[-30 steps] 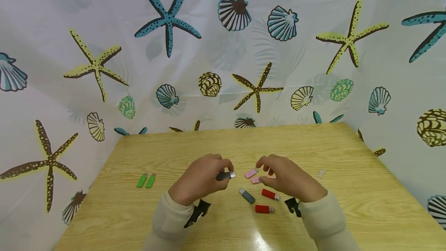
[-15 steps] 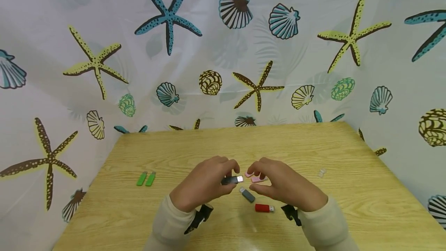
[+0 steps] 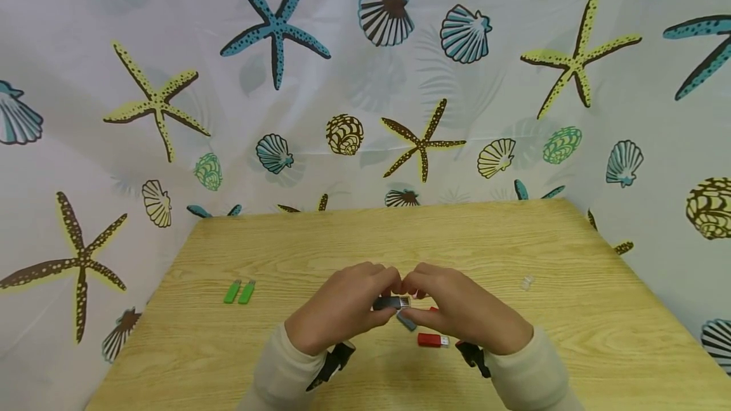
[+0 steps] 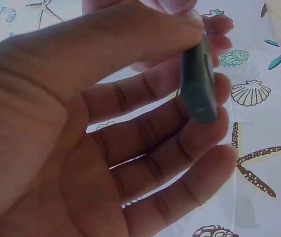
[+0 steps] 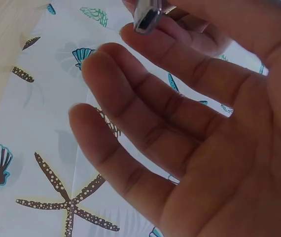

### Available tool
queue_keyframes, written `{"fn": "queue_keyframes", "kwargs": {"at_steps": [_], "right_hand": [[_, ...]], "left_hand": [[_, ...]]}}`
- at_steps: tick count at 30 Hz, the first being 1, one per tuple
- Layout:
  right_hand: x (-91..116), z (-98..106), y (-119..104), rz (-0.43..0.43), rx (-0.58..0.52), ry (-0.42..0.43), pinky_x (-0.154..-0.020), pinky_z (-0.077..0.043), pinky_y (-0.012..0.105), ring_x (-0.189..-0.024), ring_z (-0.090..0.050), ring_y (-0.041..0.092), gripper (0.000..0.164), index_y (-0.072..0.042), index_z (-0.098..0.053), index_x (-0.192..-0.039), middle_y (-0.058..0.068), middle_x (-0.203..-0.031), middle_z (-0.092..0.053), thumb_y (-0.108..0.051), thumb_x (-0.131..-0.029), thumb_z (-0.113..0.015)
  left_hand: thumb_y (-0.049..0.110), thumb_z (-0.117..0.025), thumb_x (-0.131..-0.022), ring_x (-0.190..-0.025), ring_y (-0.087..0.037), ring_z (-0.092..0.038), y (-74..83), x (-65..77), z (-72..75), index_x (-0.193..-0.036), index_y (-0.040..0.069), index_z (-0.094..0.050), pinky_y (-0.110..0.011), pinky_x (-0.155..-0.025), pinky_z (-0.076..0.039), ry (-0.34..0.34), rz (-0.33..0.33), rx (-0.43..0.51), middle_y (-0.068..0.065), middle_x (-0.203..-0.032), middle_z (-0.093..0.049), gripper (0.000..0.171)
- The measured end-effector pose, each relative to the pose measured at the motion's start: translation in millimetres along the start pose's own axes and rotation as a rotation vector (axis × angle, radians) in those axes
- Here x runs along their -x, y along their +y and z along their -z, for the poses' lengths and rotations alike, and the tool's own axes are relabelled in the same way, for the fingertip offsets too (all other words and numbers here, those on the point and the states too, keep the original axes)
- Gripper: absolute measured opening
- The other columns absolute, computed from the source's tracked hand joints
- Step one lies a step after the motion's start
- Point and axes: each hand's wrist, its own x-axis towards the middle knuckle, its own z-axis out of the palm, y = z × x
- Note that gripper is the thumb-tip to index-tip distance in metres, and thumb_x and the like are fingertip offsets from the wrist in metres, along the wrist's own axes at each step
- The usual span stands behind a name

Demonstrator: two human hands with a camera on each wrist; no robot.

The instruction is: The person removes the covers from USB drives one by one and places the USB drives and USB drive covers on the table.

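In the head view my left hand (image 3: pixel 348 302) pinches a dark USB flash drive (image 3: pixel 386 303) between thumb and fingers, its metal connector pointing right. The left wrist view shows the body of this flash drive (image 4: pixel 198 86) end-on. My right hand (image 3: pixel 465 306) faces it, thumb and index finger spread around the connector end and fingertips close to the left hand's. In the right wrist view the bare metal connector (image 5: pixel 148 17) lies by the index finger, the other fingers loosely curved. Below the hands lie a grey flash drive (image 3: pixel 407 320), partly covered, and a red flash drive (image 3: pixel 432 340).
Two green flash drives (image 3: pixel 238 292) lie side by side on the left of the wooden table (image 3: pixel 285 246). A small clear piece (image 3: pixel 526 282) lies at the right. The right hand mostly hides pink and red flash drives. A shell-patterned cloth (image 3: pixel 354 81) hangs behind.
Both hands have come together: the left moved right with the dark flash drive, the right moved left to its connector end. They now cover most of the pink flash drives.
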Motion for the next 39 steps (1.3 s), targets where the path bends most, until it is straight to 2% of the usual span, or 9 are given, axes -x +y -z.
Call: {"fn": "queue_keyframes", "kwargs": {"at_steps": [8,12,17,23,28,35,39], "right_hand": [[-1.0,0.2,-2.7,0.001,-0.014,-0.010,-0.067,-0.052,0.025,-0.079,-0.060,0.006,0.009,-0.015,-0.071,-0.095,-0.007,-0.091,-0.061,-0.020,-0.087,-0.071],[-1.5,-1.1,-1.5,-0.002,-0.008,-0.013,-0.068,-0.053,0.025,-0.078,-0.060,0.004,0.008,-0.016,-0.071,-0.094,-0.010,-0.088,-0.060,-0.021,-0.087,-0.071],[-1.8,-2.6,-1.5,0.000,-0.007,-0.015,-0.068,-0.054,0.024,-0.076,-0.058,0.001,0.006,-0.017,-0.070,-0.092,-0.010,-0.086,-0.061,-0.021,-0.087,-0.071],[-1.3,-4.1,-0.6,0.040,0.006,0.003,-0.064,-0.052,0.023,-0.072,-0.055,-0.001,0.004,-0.018,-0.072,-0.090,-0.011,-0.086,-0.062,-0.021,-0.087,-0.071],[-0.6,-4.8,0.1,0.072,-0.011,-0.001,-0.065,-0.053,0.021,-0.074,-0.056,-0.002,0.004,-0.018,-0.072,-0.090,-0.011,-0.087,-0.061,-0.021,-0.088,-0.070],[-1.1,-4.8,-0.5,0.121,-0.010,0.030,-0.065,-0.052,0.022,-0.076,-0.057,0.001,0.005,-0.017,-0.071,-0.091,-0.010,-0.089,-0.063,-0.020,-0.086,-0.071],[-1.3,-5.0,-0.7,0.138,0.008,0.061,-0.064,-0.052,0.022,-0.076,-0.057,0.001,0.005,-0.018,-0.070,-0.090,-0.011,-0.089,-0.062,-0.019,-0.085,-0.073]], "left_hand": [[0.025,-0.073,-0.086,-0.066,-0.004,-0.049,-0.5,0.6,-0.7,-0.096,0.017,-0.062,-0.019,-0.058,-0.044,0.024,-0.020,-0.001,0.009,-0.080,-0.061,0.017],[0.026,-0.073,-0.086,-0.065,-0.004,-0.049,0.4,0.6,0.6,-0.096,0.016,-0.063,-0.019,-0.057,-0.043,0.021,-0.016,0.007,0.009,-0.081,-0.062,0.017],[0.026,-0.072,-0.086,-0.065,-0.003,-0.050,2.4,1.0,2.5,-0.096,0.015,-0.069,-0.019,-0.058,-0.045,-0.012,0.013,0.004,0.007,-0.082,-0.064,0.015],[0.027,-0.073,-0.086,-0.061,0.000,-0.049,3.9,0.8,4.3,-0.090,0.016,-0.076,-0.018,-0.055,-0.043,-0.067,0.038,0.025,0.010,-0.074,-0.061,0.012],[0.025,-0.072,-0.086,-0.063,-0.002,-0.052,3.5,2.3,5.2,-0.086,0.018,-0.076,-0.017,-0.057,-0.043,-0.071,0.006,0.042,0.011,-0.074,-0.060,0.008],[0.023,-0.073,-0.086,-0.063,-0.003,-0.053,0.2,4.1,6.3,-0.085,0.016,-0.075,-0.016,-0.057,-0.042,-0.032,-0.062,0.044,0.010,-0.075,-0.060,0.007],[0.022,-0.073,-0.086,-0.063,-0.003,-0.054,-0.9,4.5,7.5,-0.087,0.015,-0.076,-0.016,-0.057,-0.043,-0.020,-0.060,0.060,0.009,-0.076,-0.062,0.007]]}}
